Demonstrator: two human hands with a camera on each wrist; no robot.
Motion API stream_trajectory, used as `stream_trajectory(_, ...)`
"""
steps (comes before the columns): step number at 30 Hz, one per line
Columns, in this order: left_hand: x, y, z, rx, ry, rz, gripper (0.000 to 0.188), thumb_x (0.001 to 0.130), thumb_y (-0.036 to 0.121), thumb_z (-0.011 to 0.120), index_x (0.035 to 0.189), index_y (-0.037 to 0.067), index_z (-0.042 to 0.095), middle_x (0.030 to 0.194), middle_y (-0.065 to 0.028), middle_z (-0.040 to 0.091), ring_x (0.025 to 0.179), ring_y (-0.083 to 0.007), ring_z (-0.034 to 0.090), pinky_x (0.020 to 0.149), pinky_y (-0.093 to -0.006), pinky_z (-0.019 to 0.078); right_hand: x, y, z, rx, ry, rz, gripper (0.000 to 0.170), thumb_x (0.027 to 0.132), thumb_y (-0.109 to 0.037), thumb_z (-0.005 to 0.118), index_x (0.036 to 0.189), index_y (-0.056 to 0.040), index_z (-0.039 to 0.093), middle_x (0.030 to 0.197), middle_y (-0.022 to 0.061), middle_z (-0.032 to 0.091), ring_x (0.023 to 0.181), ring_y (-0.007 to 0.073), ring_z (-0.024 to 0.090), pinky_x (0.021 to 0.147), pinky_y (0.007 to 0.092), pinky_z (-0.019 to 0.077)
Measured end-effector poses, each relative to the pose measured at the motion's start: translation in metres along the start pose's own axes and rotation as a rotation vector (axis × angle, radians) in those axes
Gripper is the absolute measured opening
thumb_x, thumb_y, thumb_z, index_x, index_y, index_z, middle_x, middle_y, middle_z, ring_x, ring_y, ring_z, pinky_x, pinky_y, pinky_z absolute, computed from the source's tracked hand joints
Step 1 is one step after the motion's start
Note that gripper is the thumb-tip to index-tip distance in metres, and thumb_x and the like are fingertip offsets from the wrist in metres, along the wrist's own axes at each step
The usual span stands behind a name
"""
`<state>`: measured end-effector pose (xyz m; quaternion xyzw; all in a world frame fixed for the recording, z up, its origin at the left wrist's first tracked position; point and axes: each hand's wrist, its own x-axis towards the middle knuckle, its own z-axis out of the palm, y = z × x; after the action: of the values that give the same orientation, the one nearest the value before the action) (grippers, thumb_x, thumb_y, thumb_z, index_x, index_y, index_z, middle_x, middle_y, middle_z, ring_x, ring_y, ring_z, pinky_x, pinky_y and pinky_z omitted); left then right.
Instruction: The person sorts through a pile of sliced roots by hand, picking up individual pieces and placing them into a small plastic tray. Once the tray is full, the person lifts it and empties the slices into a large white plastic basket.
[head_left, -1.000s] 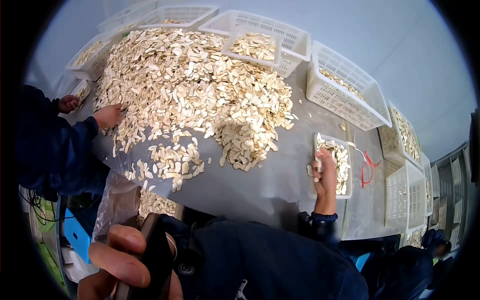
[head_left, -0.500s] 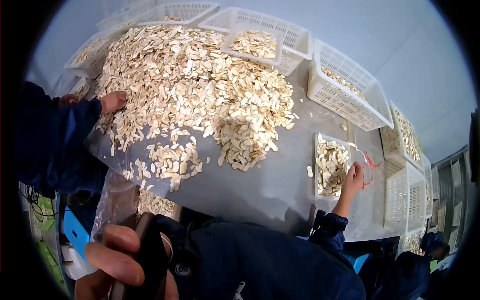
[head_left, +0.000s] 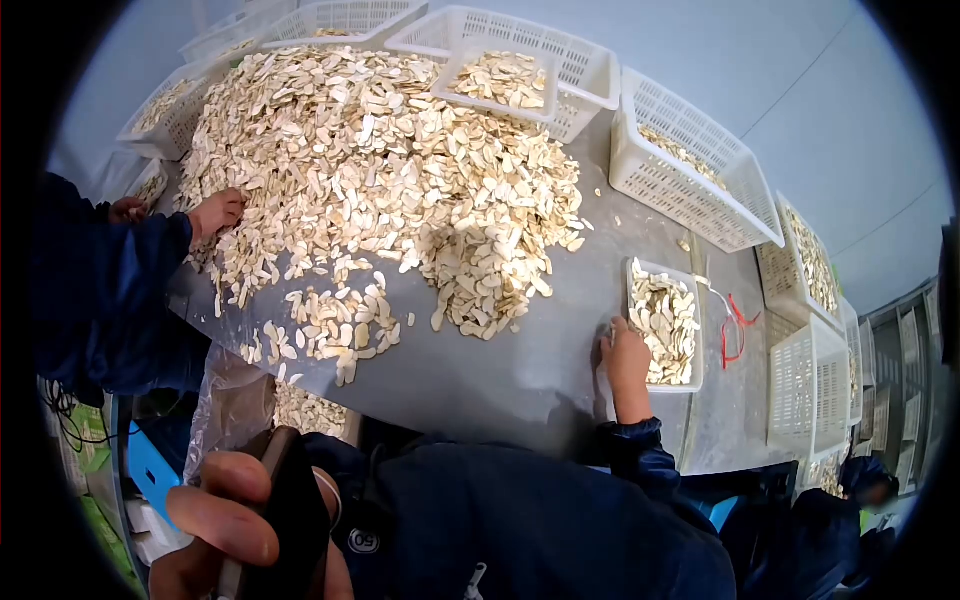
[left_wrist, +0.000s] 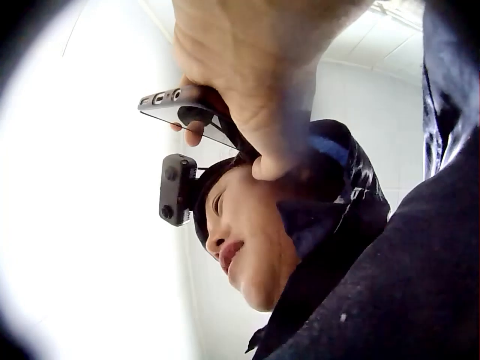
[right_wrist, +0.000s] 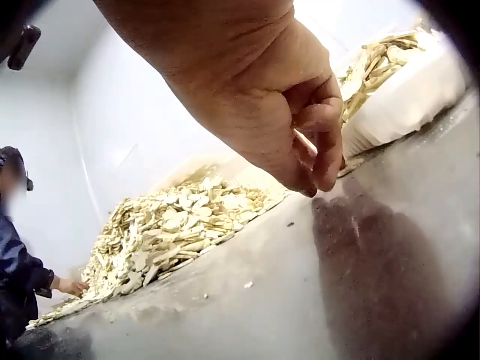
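Note:
At the lower left of the head view, my left hand (head_left: 225, 510) grips a dark smartphone (head_left: 290, 520); in the left wrist view the phone (left_wrist: 180, 105) shows its edge with ports. My right hand (head_left: 628, 362) is low over the table at the left side of a small white tray (head_left: 697, 372) of pale dried slices (head_left: 662, 325). In the right wrist view the right hand (right_wrist: 277, 112) has its fingers curled and its fingertips close together near the tabletop, with a pale slice (right_wrist: 305, 142) pinched between them, mostly hidden.
A large heap of slices (head_left: 350, 150) covers the table's left and middle, with a smaller scatter (head_left: 345, 320) nearer me. White slotted baskets (head_left: 690, 205) line the back and right. Red string (head_left: 735, 335) lies right of the tray. Another person's hand (head_left: 215, 212) works at the heap's left.
My right hand went from over the tray to its right side, then across to its left side, where a loose slice had lain. The left hand keeps holding the phone.

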<state>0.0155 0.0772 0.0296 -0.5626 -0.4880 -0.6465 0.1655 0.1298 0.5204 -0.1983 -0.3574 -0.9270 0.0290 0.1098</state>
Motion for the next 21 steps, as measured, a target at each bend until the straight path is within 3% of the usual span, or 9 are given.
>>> stream_trajectory(2,-0.001,-0.022,0.009,-0.097,0.093,0.222,0.083,0.091,0.024,0.073,0.158,0.029,0.024,0.162,0.0048,0.025,0.132,-0.0404,0.038,0.113,-0.0583,0.028,-0.003,0.003,0.005,0.015,0.028,-0.057,0.034,0.083,-0.015,0.069,0.116,-0.0061,0.064,0.101,0.0166,0.069,0.085,0.0397,0.068,0.074,0.0478,0.0558)
stream_trajectory(10,0.005,-0.026,0.01,-0.196,0.054,0.229,0.084,0.089,0.018,0.075,0.156,0.03,0.027,0.16,-0.0034,0.03,0.135,-0.0416,0.036,0.117,-0.0562,0.0248,-0.014,0.009,0.016,0.161,0.069,-0.164,0.026,0.084,-0.01,0.065,0.11,-0.0083,0.066,0.106,0.0148,0.067,0.086,0.0383,0.067,0.074,0.0462,0.0554)
stream_trajectory(14,-0.001,-0.027,0.014,-0.235,0.101,0.196,0.082,0.088,0.015,0.076,0.155,0.03,0.031,0.16,-0.0061,0.03,0.136,-0.0433,0.035,0.119,-0.0554,0.0238,-0.018,-0.007,-0.003,0.159,0.018,-0.063,0.021,0.085,-0.009,0.064,0.105,-0.0077,0.069,0.104,0.0156,0.067,0.084,0.0379,0.067,0.072,0.0462,0.0549)
stream_trajectory(16,-0.001,-0.031,0.013,-0.239,0.088,0.227,0.08,0.089,0.017,0.074,0.155,0.031,0.03,0.161,0.0001,0.027,0.133,-0.0438,0.037,0.116,-0.0579,0.0263,-0.019,-0.006,-0.005,0.185,0.012,-0.058,0.019,0.085,-0.009,0.065,0.103,-0.0078,0.07,0.1,0.0155,0.068,0.082,0.0367,0.067,0.071,0.045,0.0543)
stream_trajectory(19,0.005,-0.035,0.015,-0.194,0.089,0.284,0.079,0.091,0.02,0.073,0.156,0.033,0.03,0.163,0.01,0.023,0.13,-0.044,0.039,0.111,-0.0614,0.031,-0.021,0.007,-0.01,0.453,-0.081,-0.046,0.019,0.085,-0.01,0.067,0.103,-0.0089,0.072,0.092,0.0157,0.069,0.078,0.0345,0.067,0.069,0.0428,0.053)
stream_trajectory(21,0.009,-0.037,0.02,-0.162,0.111,0.309,0.078,0.091,0.021,0.073,0.155,0.035,0.03,0.163,0.0149,0.02,0.128,-0.0439,0.04,0.107,-0.0629,0.034,-0.019,0.016,-0.04,0.421,-0.001,0.063,0.018,0.086,-0.011,0.068,0.103,-0.0097,0.073,0.088,0.0157,0.069,0.075,0.0334,0.067,0.067,0.0417,0.052)
